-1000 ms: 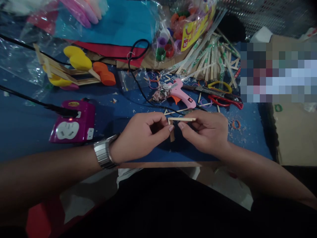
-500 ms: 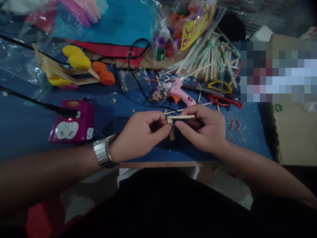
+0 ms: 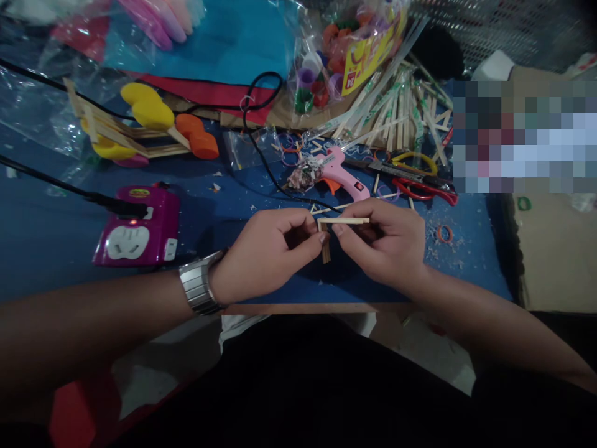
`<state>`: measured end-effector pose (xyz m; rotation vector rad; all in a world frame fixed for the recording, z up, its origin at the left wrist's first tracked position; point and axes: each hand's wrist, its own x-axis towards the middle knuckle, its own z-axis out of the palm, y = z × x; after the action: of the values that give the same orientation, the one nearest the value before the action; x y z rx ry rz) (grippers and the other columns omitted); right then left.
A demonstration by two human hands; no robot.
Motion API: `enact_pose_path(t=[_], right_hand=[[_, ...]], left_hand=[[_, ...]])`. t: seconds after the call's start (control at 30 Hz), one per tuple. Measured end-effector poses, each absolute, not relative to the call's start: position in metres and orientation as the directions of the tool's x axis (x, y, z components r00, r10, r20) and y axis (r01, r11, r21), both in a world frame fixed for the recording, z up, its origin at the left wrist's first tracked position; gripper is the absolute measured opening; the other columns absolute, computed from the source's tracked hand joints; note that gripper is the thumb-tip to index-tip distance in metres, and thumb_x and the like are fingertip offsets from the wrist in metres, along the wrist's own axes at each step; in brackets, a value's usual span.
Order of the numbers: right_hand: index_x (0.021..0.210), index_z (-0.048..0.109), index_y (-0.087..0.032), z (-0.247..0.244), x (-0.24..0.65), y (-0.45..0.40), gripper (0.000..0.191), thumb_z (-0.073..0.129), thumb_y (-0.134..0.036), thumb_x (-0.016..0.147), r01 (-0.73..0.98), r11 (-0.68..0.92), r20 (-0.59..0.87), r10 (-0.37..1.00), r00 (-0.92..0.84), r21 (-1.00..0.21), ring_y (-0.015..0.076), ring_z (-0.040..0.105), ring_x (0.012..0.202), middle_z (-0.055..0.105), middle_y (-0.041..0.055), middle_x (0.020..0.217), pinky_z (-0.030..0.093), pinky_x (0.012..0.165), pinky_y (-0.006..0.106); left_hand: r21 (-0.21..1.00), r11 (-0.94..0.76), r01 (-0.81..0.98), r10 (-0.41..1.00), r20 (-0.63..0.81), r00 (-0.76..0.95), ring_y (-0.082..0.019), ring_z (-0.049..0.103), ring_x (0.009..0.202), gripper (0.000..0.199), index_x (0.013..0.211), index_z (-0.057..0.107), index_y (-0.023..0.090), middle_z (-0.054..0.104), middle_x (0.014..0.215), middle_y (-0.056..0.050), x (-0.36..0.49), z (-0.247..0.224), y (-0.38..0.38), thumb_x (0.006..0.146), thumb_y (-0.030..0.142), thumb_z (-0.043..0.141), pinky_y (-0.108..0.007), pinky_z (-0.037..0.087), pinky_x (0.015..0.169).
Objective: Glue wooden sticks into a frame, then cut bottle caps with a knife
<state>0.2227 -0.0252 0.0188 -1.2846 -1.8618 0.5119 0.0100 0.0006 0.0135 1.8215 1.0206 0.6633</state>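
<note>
Between my two hands is a small piece made of wooden sticks (image 3: 345, 221), its sticks meeting at a corner. My left hand (image 3: 268, 252) pinches the corner and the downward-pointing sticks between thumb and index finger. The thumb and fingers of my right hand (image 3: 385, 242) close on the stick part that runs to the right. Just beyond the hands lies a pink glue gun (image 3: 347, 177) with its nozzle end wrapped in scrap-covered material. Its black cable loops toward the back.
A purple power adapter (image 3: 161, 218) stands left. Behind it lies a stick frame with yellow (image 3: 147, 106) and orange foam shapes (image 3: 198, 135). Red-handled scissors (image 3: 426, 191), a pile of sticks (image 3: 392, 109) and bagged coloured rings (image 3: 321, 74) are at the back. A cardboard box (image 3: 559, 249) is right.
The stick piece has shifted very slightly right and turned a little in my fingers. Both hands keep their hold.
</note>
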Motion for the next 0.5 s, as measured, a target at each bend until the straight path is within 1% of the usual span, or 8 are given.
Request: enact_pose_path(t=[0.03,0.1,0.33,0.43,0.5], right_hand=[[0.085,0.074,-0.021,0.0187,0.2227,-0.0248,0.007,0.074,-0.024,0.091,0.587,0.412,0.395,0.904,-0.165,-0.697,0.0070,0.039,0.045,0.048,-0.0092,0.053,0.031,0.047,0.025],[0.084,0.073,-0.021,0.0185,0.2228,-0.0242,0.006,0.072,-0.023,0.090,0.590,0.422,0.407,0.898,-0.168,-0.688,0.0071,0.039,0.045,0.048,-0.0092,0.053,0.031,0.047,0.025],[0.078,0.066,-0.023,0.0178,0.2264,-0.0244,0.009,0.069,-0.023,0.086,0.589,0.435,0.408,0.893,-0.189,-0.681,0.0080,0.040,0.047,0.047,-0.0086,0.054,0.034,0.048,0.025],[0.079,0.065,-0.023,0.0187,0.2265,-0.0247,0.009,0.068,-0.022,0.087,0.579,0.424,0.390,0.901,-0.189,-0.697,0.0079,0.041,0.048,0.050,-0.0081,0.056,0.034,0.048,0.025],[0.082,0.065,-0.023,0.0198,0.2251,-0.0247,0.010,0.071,-0.026,0.090,0.566,0.398,0.366,0.914,-0.177,-0.722,0.0080,0.042,0.048,0.053,-0.0077,0.058,0.034,0.048,0.025]], left_hand=[[0.902,-0.234,0.364,0.858,0.016,0.513,-0.007,0.050,0.059,0.024,0.076,0.066,0.016,0.061,0.063,0.005,0.0099,0.0133,0.0007,0.097,0.027,0.067,-0.022,0.037,0.057],[0.900,-0.225,0.373,0.861,0.004,0.509,-0.007,0.048,0.058,0.026,0.075,0.065,0.016,0.059,0.062,0.005,0.0096,0.0129,0.0007,0.098,0.029,0.066,-0.022,0.036,0.056],[0.912,-0.180,0.370,0.872,-0.026,0.488,-0.008,0.048,0.060,0.028,0.075,0.065,0.016,0.060,0.064,0.004,0.0092,0.0113,0.0012,0.097,0.034,0.067,-0.023,0.037,0.056],[0.916,-0.165,0.365,0.874,-0.035,0.484,-0.008,0.046,0.059,0.029,0.075,0.065,0.017,0.059,0.064,0.004,0.0096,0.0110,0.0026,0.097,0.036,0.068,-0.023,0.036,0.054],[0.914,-0.170,0.369,0.873,-0.035,0.487,-0.008,0.045,0.058,0.028,0.075,0.065,0.017,0.059,0.063,0.004,0.0099,0.0114,0.0032,0.097,0.034,0.067,-0.023,0.035,0.054]])
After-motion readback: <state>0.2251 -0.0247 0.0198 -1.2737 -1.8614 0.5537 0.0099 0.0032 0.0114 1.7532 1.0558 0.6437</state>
